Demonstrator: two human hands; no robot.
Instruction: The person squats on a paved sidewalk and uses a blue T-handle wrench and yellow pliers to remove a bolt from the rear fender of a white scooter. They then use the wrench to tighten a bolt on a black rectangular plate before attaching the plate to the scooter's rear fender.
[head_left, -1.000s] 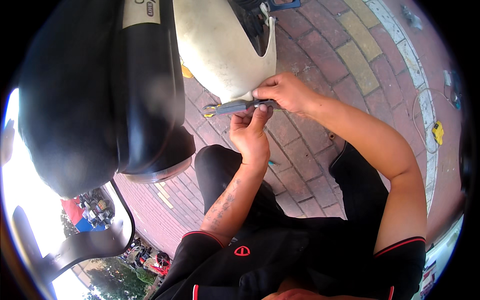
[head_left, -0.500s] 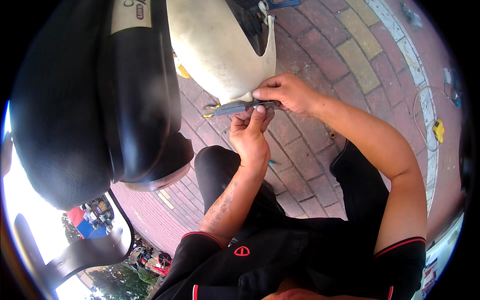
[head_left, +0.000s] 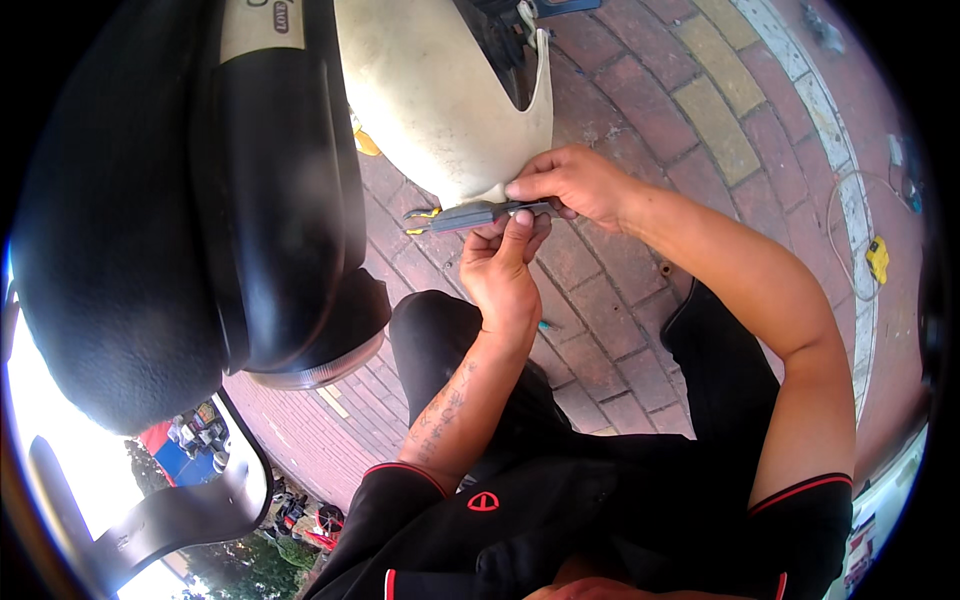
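Note:
A worn cream scooter body panel [head_left: 440, 100] tapers down to where both hands work. Against its lower tip lies a narrow dark grey part [head_left: 462, 218] with a reddish lower edge; its kind is unclear. My left hand [head_left: 503, 275] pinches this part from below, thumb up, fingers curled beneath. From the right, my right hand [head_left: 585, 188] is closed at the part's right end, thumb against the panel tip; whatever is between its fingers is hidden. Two yellow-and-black tips, like plier handles [head_left: 420, 220], stick out beyond the part's left end.
A black scooter seat [head_left: 120, 220] fills the left side, with a clear-edged lamp [head_left: 320, 372] below it. Brick paving [head_left: 620, 300] lies beneath. A yellow object with a thin cord [head_left: 877, 260] rests at the right, near a pale kerb line [head_left: 800, 75]. My bent knees flank the work.
Both hands keep their hold with hardly any motion. The seat sits very slightly lower in the picture.

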